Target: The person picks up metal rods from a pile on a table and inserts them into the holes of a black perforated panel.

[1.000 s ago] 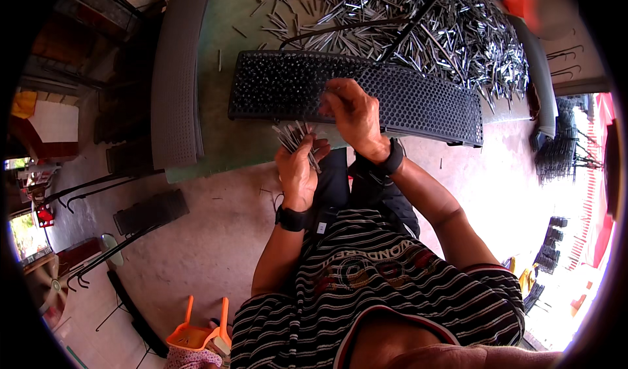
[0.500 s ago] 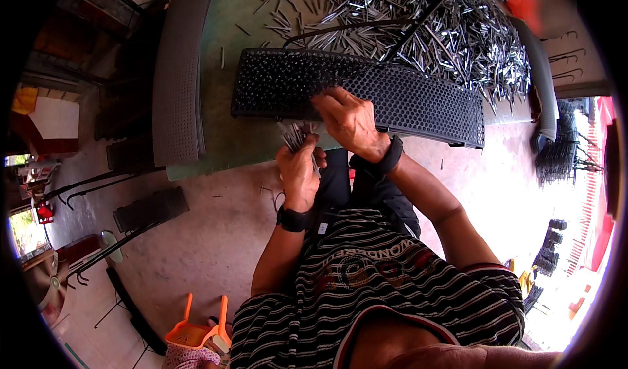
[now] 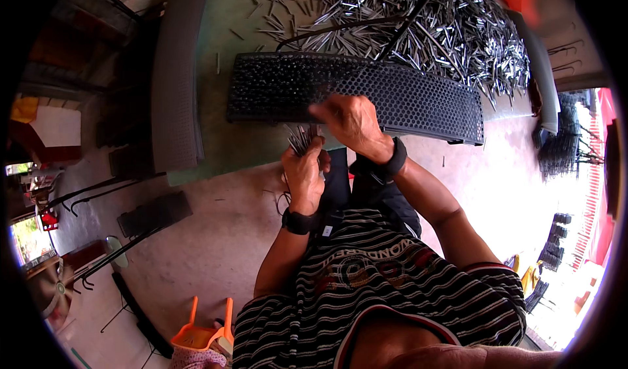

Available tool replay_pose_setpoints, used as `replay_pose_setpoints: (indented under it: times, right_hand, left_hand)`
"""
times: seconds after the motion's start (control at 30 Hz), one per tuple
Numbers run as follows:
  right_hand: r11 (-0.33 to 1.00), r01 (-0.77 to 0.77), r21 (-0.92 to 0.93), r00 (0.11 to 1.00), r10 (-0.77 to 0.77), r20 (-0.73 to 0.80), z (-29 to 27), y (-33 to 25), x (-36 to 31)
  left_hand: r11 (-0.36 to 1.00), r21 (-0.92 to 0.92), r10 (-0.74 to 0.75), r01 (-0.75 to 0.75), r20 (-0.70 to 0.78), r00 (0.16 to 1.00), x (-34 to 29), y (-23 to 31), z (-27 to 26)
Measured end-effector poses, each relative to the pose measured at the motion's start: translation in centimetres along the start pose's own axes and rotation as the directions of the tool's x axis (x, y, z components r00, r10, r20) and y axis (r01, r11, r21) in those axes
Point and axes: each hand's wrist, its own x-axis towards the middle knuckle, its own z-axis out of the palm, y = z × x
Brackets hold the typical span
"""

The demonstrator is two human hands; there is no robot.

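Note:
A bunch of short thin metal rods point(image 3: 300, 138) sticks up from my left hand point(image 3: 304, 174), whose fingers are wrapped round it just off the table's near edge. To the right of that bunch, my right hand point(image 3: 354, 122) is at the near side of a long black perforated rack point(image 3: 418, 97). Its fingertips are pinched together and smeared by motion, so what they hold, if anything, cannot be made out. Round holes cover the rack; its left part looks filled with dark shiny rod ends, while the right part shows bare holes. A black bent-rod frame point(image 3: 340, 32) rises behind it.
A large heap of loose metal rods point(image 3: 451, 35) covers the far right of the green table point(image 3: 216, 146). Grey perforated panels point(image 3: 178, 87) lie along its left edge. Hooked black bars point(image 3: 118, 245) reach in from the left, and an orange chair point(image 3: 199, 333) stands at lower left.
My right hand has shifted slightly right and down along the rack's near side. My left hand, still round the rods, has moved a little right. The whole view has shifted slightly.

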Motion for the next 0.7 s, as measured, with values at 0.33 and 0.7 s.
replay_pose_setpoints:
  times: [0.33,0.7]
  right_hand:
    - [0.835,-0.199,0.512,0.949,0.294,-0.111,-1.4,2.3,0.4]
    - [0.968,0.023,0.250,0.951,0.056,-0.303,0.6,3.3,1.8]
  left_hand:
    - [0.999,0.001,0.040,-0.041,0.157,0.987,0.8,-0.2,1.8]
    - [1.000,0.002,-0.017,0.017,0.186,0.982,1.6,-1.2,0.5]
